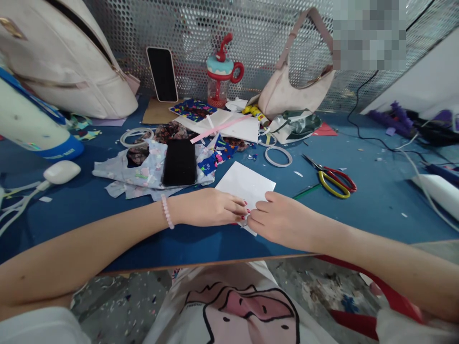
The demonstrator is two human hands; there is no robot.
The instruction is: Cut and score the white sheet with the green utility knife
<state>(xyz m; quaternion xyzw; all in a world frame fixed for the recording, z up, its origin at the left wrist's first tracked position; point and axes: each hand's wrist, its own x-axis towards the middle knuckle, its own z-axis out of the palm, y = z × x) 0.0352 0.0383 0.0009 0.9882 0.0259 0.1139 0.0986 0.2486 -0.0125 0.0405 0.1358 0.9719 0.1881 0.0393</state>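
A square white sheet of paper (247,181) lies askew on the blue table in front of me. My left hand (211,208), with a pink bead bracelet at the wrist, reaches over its near left edge. The fingers are close together on the paper, with the thumb low beside them. From the other side, my right hand (278,217) rests on the near right part of the sheet. Its fingers are curled in, and what is between them is hidden. Both hands' fingertips almost meet near the sheet's close corner.
Scissors (333,179) with red and yellow handles lie to the right, beside a white tape ring (278,156). Left of the paper, a black phone (179,162) rests on patterned scraps. Behind stand a lidded cup (219,71), a propped phone (162,74) and a handbag (294,93).
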